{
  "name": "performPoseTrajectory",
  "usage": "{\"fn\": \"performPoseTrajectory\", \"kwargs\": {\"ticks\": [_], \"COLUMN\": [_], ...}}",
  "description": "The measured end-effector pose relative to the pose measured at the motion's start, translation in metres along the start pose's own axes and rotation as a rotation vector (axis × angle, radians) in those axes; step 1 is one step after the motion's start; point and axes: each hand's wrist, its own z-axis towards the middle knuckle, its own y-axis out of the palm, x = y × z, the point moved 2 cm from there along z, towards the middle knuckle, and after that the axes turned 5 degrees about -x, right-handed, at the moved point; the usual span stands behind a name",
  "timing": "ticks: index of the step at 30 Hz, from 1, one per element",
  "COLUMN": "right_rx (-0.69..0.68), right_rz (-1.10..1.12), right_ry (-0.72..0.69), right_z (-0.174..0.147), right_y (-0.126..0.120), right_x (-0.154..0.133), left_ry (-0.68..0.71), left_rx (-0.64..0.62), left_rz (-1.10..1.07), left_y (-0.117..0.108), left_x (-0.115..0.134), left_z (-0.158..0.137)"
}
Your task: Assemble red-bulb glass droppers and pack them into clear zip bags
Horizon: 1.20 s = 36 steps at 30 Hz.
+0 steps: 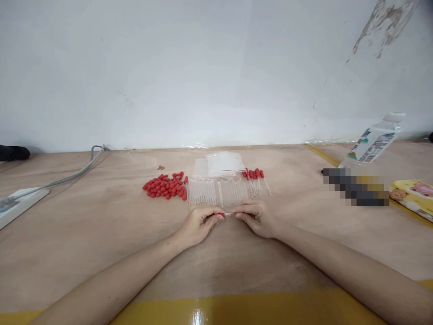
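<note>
My left hand (199, 225) pinches a red rubber dropper bulb (222, 215), mostly covered by the fingers. Facing it, my right hand (255, 219) is closed on a clear glass dropper tube (230, 214), whose end meets the bulb or sits just inside it; I cannot tell which. Beyond my hands lie rows of clear tubes (203, 192) side by side. A heap of red bulbs (162, 187) is to their left. On the right, several droppers with red bulbs fitted (253, 174) lie together.
Clear plastic bags (225, 162) lie behind the tubes. At the right are a tilted plastic bottle (375, 142), a pixelated dark object (355, 187) and a yellow picture packet (414, 196). A white power strip (23, 205) with a grey cable (79, 174) is at the left. A wall (203, 76) rises behind.
</note>
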Motion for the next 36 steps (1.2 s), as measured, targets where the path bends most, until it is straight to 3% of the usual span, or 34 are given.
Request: {"fn": "performPoseTrajectory", "kwargs": {"ticks": [5, 12, 19, 36], "right_rx": [-0.011, 0.064, 0.077, 0.093], "right_rz": [-0.12, -0.514, -0.422, -0.51], "right_ry": [-0.047, -0.174, -0.106, -0.188], "right_z": [0.001, -0.002, -0.006, 0.0], "right_y": [-0.002, 0.0, -0.006, 0.009], "right_x": [0.002, -0.002, -0.001, -0.004], "left_ry": [-0.012, -0.052, -0.022, 0.002], "left_rx": [-0.044, -0.013, 0.059, 0.008], "left_rz": [0.032, 0.105, 0.049, 0.124], "left_y": [0.0, -0.001, -0.004, -0.002], "left_x": [0.003, 0.0, -0.005, 0.0], "left_z": [0.0, 0.003, 0.002, 0.0]}}
